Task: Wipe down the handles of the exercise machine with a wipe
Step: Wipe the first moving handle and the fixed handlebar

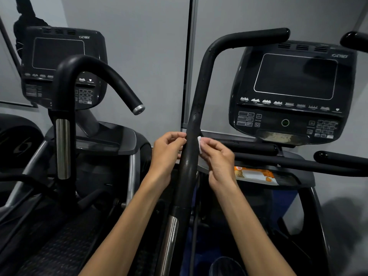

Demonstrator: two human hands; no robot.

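The long black handle (194,124) rises between your hands. Your right hand (220,162) pinches the white wipe (199,144) against its right side; your left hand (169,150) curls at the other side, possibly holding the wipe's far end. Wiping seems under way; next, slide along the bar.

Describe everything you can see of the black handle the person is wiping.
The handle is a matt black tube, rising tilted from a chrome sleeve, then bending right near the top to a rounded end. Its surface looks scuffed and specked. The left hand touches its left side; the right hand pinches a white wipe against its right side. It stands left of the console.
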